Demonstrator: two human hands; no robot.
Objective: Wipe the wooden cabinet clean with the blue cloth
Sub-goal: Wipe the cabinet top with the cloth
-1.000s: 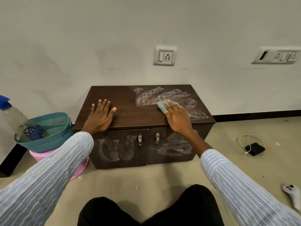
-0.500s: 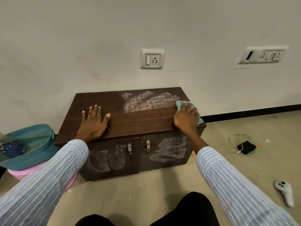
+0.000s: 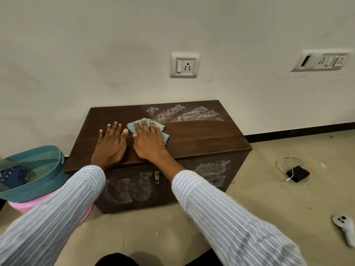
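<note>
A low dark wooden cabinet (image 3: 201,135) stands against the wall. White chalky smears cover the back right of its top and both door fronts. My right hand (image 3: 148,141) lies flat with straight fingers on the blue cloth (image 3: 132,127), pressing it onto the middle of the top. My left hand (image 3: 110,144) rests flat on the top just left of it, fingers spread, almost touching the right hand.
A teal basket (image 3: 38,169) sits on a pink tub (image 3: 28,205) left of the cabinet. On the floor to the right lie a black device with a white cable (image 3: 296,173) and a white controller (image 3: 345,229). Wall sockets (image 3: 184,65) are above.
My right hand has slid the blue cloth leftward from the cabinet's right edge to the middle, next to my left hand. The front right part of the top now shows no smears.
</note>
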